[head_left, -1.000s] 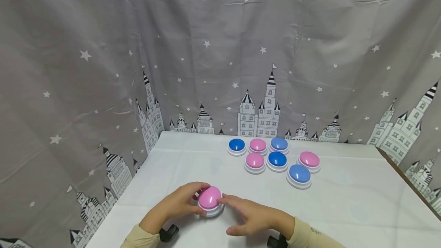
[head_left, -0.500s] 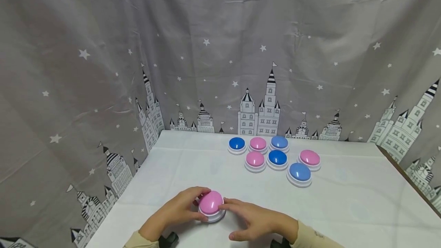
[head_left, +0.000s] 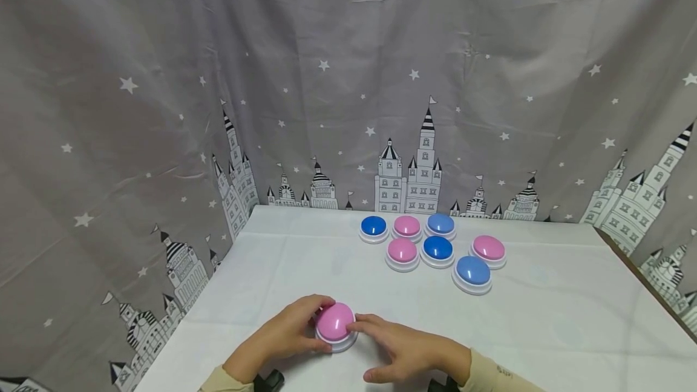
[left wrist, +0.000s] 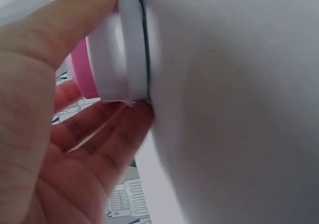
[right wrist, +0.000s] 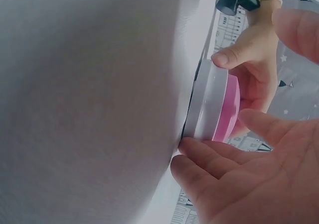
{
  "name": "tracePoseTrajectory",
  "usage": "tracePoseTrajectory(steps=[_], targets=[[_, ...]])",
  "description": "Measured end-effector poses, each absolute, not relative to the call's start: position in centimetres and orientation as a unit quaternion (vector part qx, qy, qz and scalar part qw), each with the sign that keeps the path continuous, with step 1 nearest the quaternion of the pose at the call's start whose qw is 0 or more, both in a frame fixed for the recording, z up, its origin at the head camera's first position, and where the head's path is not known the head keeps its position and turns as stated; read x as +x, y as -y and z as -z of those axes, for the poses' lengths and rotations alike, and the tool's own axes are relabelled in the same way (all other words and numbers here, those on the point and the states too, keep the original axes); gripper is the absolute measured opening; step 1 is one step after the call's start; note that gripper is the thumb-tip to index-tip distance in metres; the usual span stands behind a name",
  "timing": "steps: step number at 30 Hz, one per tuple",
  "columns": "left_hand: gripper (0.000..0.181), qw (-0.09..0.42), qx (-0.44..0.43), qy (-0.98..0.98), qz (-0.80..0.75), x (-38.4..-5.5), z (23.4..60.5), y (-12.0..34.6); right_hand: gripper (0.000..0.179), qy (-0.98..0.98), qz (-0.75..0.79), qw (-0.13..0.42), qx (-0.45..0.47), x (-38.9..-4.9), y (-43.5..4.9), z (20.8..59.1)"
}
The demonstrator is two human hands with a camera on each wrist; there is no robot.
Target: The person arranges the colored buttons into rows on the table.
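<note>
A pink dome push button [head_left: 334, 320] on a round white base rests on the white table near the person. My left hand [head_left: 288, 330] grips it from the left, thumb at the near side of the base and fingers round the far side. In the left wrist view, the base of the button [left wrist: 112, 59] lies between that thumb and the fingers. From the right, my right hand [head_left: 400, 346] touches the button with its fingers extended and its thumb held apart. In the right wrist view, fingertips [right wrist: 192, 147] of that hand meet the white base.
Further back stand several similar buttons: dark blue [head_left: 437, 248], light blue [head_left: 473, 271] and pink [head_left: 488, 248] ones. A grey curtain [head_left: 348, 77] with stars and castles hangs behind the white table [head_left: 572, 307]. Dark wrist devices [head_left: 269, 380] sit by the sleeves.
The pink button and both hands have shifted slightly toward the person. The left hand's grip and the right hand's touch look the same. The buttons further back stay put.
</note>
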State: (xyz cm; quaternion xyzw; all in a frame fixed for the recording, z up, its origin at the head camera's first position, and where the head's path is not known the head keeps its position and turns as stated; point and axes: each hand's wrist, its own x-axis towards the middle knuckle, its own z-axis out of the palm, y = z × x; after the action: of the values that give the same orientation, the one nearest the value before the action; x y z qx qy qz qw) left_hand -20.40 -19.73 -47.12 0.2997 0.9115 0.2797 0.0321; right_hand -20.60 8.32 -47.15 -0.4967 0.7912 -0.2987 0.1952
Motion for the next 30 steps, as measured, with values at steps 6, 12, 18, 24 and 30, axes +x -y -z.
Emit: tracePoseTrajectory(steps=[6,12,18,24,30], targets=[[0.074,0.002,0.323,-0.918,-0.232,-21.4,46.5,18.6,0.070,-0.806,0.300,0.165,-0.484,-21.1,-9.1,46.9],[0.064,0.012,0.331,-0.910,-0.248,-24.5,45.1,15.9,0.066,-0.854,0.300,0.103,-0.412,-23.8,-11.4,46.4],[0.050,0.017,0.338,-0.904,-0.261,-28.7,44.5,12.6,0.061,-0.895,0.294,0.027,-0.334,-27.4,-13.7,45.9],[0.047,0.037,0.325,-0.908,-0.261,-32.0,43.8,9.7,0.058,-0.920,0.292,0.010,-0.259,-29.4,-14.8,45.1],[0.051,0.039,0.321,-0.913,-0.250,-34.2,44.2,7.6,0.054,-0.907,0.345,0.016,-0.240,-30.9,-14.7,45.5]])
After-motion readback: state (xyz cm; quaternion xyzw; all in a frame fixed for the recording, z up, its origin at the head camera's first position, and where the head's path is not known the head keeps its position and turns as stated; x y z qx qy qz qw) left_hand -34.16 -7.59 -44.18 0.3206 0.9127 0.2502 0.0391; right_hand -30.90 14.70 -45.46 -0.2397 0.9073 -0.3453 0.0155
